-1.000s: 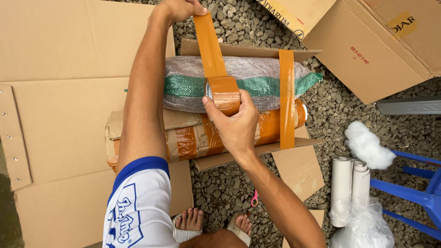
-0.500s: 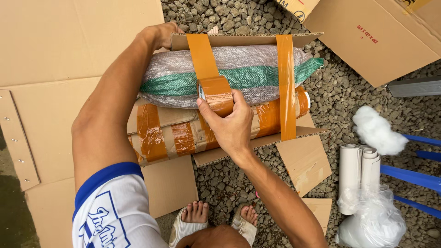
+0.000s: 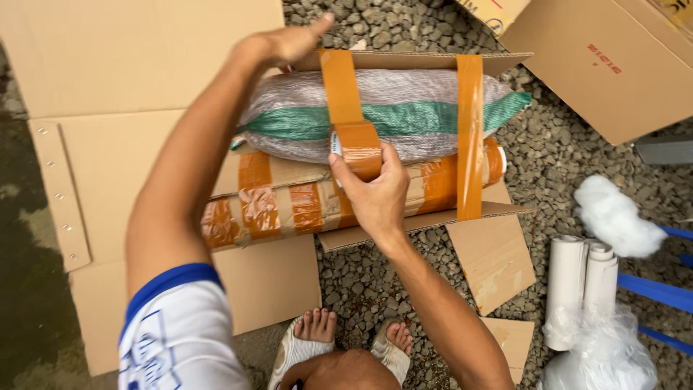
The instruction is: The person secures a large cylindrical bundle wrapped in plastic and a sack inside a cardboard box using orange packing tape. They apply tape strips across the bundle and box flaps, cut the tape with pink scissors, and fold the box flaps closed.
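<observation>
Two bare feet (image 3: 346, 343) in worn sandals are planted on loose gravel (image 3: 404, 22), with flattened cardboard sheets (image 3: 130, 65) spread to the left. Just beyond them, a roll of brown packing tape (image 3: 359, 150) is gripped in the right hand (image 3: 375, 191), fingers closed round its rim and thumb over the top, at the middle of a bundle. The bundle is made up of a woven plastic sack (image 3: 404, 115), grey with a green band, laid on a tape-wrapped cardboard parcel (image 3: 289, 202), both sandwiched between two cardboard flaps. A strip of tape (image 3: 339, 83) is drawn from the roll up over the sack to the far flap (image 3: 426, 59). A second strip (image 3: 470, 130) is already fixed across the bundle to the right. At the far edge the strip's end is pinned by the left hand (image 3: 285, 43), palm down and thumb raised; whether the fingers are curled under the flap cannot be told.

Risks can be judged from the slack shape of the sack: if the strip is pulled unevenly, it could crease or twist and stick to itself. If pressure at the far end is eased too soon, the end could lift off the cardboard. The rounded sack could also shift sideways under tension, leaving the wrap loose. White rolls (image 3: 585, 282), a clear plastic bag (image 3: 606, 354) and a tuft of white stuffing (image 3: 613, 213) lie well apart at right.
</observation>
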